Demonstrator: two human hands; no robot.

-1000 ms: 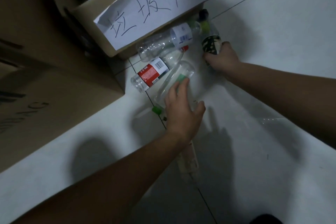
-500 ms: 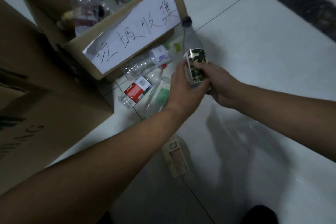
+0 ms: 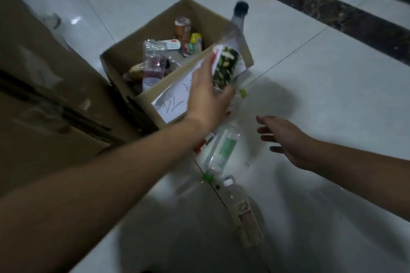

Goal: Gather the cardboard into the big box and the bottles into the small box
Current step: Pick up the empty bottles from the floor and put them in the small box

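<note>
My left hand grips a clear bottle with a camouflage label and a dark cap, held tilted over the front edge of the small cardboard box. That box holds several bottles and has a white handwritten paper sign on its front. My right hand hovers open over the floor to the right, holding nothing. On the floor below lie a green-labelled clear bottle with a green cap and a beige-labelled bottle with a white cap. The big cardboard box stands at the left.
A red-labelled bottle lies partly hidden under my left wrist. White glossy floor tiles spread to the right. A dark marble strip crosses the floor at the upper right.
The camouflage bottle passed from my right hand to my left, which lifted it up over the small box. My right hand let go and drew back, open. The view tilted upward.
</note>
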